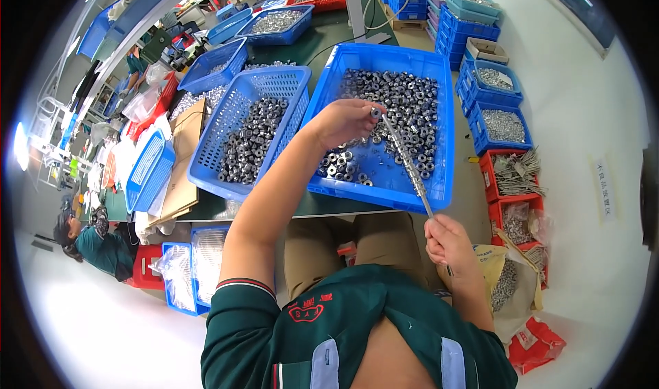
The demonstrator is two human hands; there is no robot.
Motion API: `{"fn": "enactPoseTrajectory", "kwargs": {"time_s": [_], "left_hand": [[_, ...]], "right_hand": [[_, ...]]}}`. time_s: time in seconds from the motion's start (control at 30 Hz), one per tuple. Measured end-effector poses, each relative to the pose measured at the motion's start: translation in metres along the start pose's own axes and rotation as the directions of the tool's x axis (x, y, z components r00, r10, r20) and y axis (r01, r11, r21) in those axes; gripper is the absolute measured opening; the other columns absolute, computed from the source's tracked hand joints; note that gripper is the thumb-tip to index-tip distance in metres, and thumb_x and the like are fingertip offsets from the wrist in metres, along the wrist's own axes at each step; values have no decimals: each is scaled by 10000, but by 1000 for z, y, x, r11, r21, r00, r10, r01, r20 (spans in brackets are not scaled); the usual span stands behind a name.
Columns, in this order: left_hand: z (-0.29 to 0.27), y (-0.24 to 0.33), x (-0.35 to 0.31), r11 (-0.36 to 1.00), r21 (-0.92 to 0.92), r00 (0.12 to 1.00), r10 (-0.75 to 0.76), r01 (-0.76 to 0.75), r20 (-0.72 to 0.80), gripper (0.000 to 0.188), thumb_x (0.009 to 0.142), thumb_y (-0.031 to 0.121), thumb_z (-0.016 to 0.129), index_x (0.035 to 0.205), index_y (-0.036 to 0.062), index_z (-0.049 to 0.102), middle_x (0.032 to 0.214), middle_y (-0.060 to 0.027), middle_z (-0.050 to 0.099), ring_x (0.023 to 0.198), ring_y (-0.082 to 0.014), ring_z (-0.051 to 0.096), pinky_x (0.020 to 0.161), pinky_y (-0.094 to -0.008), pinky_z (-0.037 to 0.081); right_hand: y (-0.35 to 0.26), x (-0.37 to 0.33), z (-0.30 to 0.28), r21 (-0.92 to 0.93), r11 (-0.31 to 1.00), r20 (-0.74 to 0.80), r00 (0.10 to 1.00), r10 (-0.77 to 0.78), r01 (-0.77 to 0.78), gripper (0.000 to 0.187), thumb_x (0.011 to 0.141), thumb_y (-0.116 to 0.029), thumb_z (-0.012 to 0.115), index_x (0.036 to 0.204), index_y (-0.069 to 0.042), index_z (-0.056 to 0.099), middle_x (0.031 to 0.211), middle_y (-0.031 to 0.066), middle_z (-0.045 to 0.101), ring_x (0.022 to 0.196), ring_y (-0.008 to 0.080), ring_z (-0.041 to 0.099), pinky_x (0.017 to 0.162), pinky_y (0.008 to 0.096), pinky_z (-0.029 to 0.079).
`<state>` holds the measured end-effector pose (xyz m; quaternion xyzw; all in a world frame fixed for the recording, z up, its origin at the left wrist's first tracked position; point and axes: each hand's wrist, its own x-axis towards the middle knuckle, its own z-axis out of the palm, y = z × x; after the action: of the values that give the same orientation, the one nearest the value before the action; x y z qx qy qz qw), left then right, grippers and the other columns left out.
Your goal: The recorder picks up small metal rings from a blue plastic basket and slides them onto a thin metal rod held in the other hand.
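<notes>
A slim metal rod slants over the right side of a blue tray, its lower end in your right hand, which is wrapped closed around it with a short tip poking out below. A column of shiny metal pieces, seemingly small rings, lines the rod's upper part. At the top, your left hand pinches one metal ring in its fingertips, just beside the rod's upper end; whether the two touch cannot be told from this angle.

The rod looks stiff and probably light on its own, though its load should make it top-heavy, so the bare lower shaft, where your right hand sits, seems the soundest place for a firm hold. Smooth metal may turn slippery, and dipping the upper end could let pieces slide off. The ring appears hard, small and anything but fragile; it is best taken by its outer rim, leaving the hole clear.

Below your hands, the blue tray holds loose rings, thickest toward its far side. A perforated blue basket of similar parts stands to its left on the dark green table. Off to your right, blue crates of small parts stand beyond red bins.
</notes>
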<state>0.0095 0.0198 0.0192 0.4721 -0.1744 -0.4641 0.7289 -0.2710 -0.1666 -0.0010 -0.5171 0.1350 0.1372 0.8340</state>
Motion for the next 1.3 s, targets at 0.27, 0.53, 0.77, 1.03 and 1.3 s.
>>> {"fn": "enactPoseTrajectory", "kwargs": {"time_s": [0.27,0.53,0.77,1.03,1.3], "left_hand": [[16,-4,2,997,40,998,59,-59,0,232,902,168,551,1024,-25,593,788,-17,544,703,-91,486,645,-220,422],[26,-20,3,991,131,997,-15,25,-75,174,848,237,648,830,71,598,746,-11,569,680,-116,517,642,-243,418],[-15,-4,-8,226,969,893,407,105,-192,280,770,278,638,959,74,677,889,-125,667,824,-279,629,742,-362,482],[-14,-21,-27,-430,879,975,16,205,-220,135,715,150,635,844,114,655,826,-110,641,824,-301,616,693,-409,482],[-14,-33,-18,-381,902,979,51,204,-200,138,712,128,631,846,96,641,812,-131,637,810,-322,616,686,-421,482]], "right_hand": [[-1,2,0,1,1000,23,1000,6,-6,229,941,-210,465,779,-49,469,494,-29,350,370,32,285,345,179,234],[9,8,16,-24,999,-65,997,-42,40,230,942,-204,466,776,-46,476,496,-26,365,369,34,297,345,178,238],[3,1,17,-5,999,-115,993,-40,40,228,942,-197,455,772,-45,463,487,-26,352,360,33,278,336,176,228],[4,1,9,-5,1000,-97,995,-28,28,237,945,-210,457,768,-52,456,476,-30,339,349,31,266,326,179,219],[8,1,9,-1,1000,-77,997,-29,29,234,947,-215,452,775,-57,460,485,-31,342,358,30,270,334,177,224]]}}
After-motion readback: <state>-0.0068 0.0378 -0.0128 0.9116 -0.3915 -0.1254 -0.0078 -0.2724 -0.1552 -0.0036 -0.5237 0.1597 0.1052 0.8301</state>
